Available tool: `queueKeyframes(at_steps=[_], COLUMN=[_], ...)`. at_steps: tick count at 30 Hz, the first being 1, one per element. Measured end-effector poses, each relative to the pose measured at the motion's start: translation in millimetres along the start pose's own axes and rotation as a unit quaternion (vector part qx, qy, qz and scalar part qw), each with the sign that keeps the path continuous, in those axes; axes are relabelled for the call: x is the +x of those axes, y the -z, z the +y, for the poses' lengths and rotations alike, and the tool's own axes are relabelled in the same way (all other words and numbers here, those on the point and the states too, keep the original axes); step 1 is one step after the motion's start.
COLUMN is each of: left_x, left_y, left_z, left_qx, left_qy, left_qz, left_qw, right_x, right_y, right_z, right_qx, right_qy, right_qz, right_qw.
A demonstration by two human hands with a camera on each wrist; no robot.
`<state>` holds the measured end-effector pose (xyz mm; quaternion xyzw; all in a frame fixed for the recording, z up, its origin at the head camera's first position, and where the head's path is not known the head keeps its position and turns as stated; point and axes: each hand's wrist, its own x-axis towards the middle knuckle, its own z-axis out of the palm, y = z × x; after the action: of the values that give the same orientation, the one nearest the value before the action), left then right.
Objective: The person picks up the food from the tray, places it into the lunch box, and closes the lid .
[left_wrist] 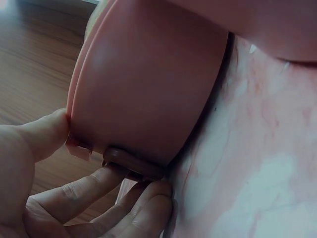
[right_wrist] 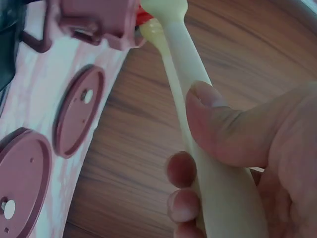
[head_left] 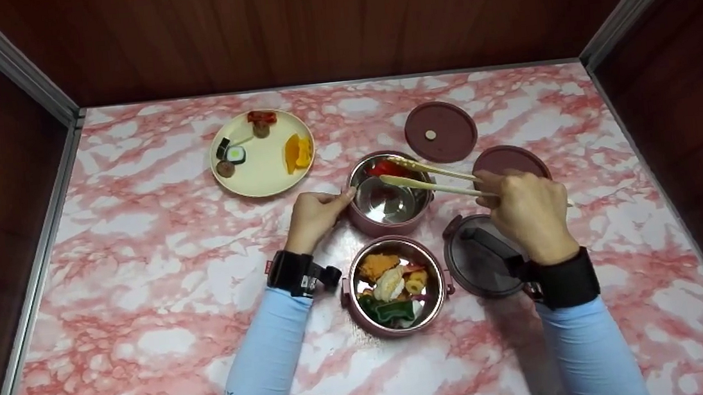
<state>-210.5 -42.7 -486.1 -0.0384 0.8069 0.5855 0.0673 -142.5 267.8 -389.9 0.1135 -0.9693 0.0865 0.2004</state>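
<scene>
Two pink lunch containers with steel insides stand mid-table. My left hand (head_left: 315, 217) holds the far container (head_left: 368, 223), its thumb at the rim and its fingers at the side handle (left_wrist: 132, 162). In my right hand (head_left: 530, 212) is a pair of cream tongs (head_left: 441, 187), gripped along the arms with the thumb on top. Their tips reach inside the far container, beside a red piece of food (head_left: 385, 168) at its back wall. Nearer to me, the second container (head_left: 397, 333) holds several foods, among them a green pepper piece (head_left: 394, 310) and an orange lump (head_left: 377, 264).
A cream plate (head_left: 266, 181) at the back left carries sushi, meatballs, and yellow and red pieces. Two round maroon lids (head_left: 450, 118) lie at the back right, one partly behind my right hand. Beside the near container lies a dark lid (head_left: 478, 269), under my right wrist.
</scene>
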Motion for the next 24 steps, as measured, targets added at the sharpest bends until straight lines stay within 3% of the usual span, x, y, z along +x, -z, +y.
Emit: queueKeyframes(at_steps=[6, 13, 24], left_x=[0.2, 0.5, -0.3], left_y=[-0.3, 1.1, 1.6], left_z=[1.6, 1.7, 2.0], left_qx=[0.016, 0.005, 0.0], left_qy=[-0.006, 0.012, 0.017], left_qz=[0.002, -0.007, -0.019], left_qw=[0.9999, 0.9999, 0.9997], right_x=[3.6, 10.0, 14.6], right_y=[-3.6, -4.5, -5.3], right_z=[1.1, -0.4, -3.8], right_qx=[-0.011, -0.039, -0.036], right_qy=[0.027, 0.038, 0.044], right_qz=[0.013, 0.019, -0.011], right_qw=[0.9995, 0.9983, 0.9983])
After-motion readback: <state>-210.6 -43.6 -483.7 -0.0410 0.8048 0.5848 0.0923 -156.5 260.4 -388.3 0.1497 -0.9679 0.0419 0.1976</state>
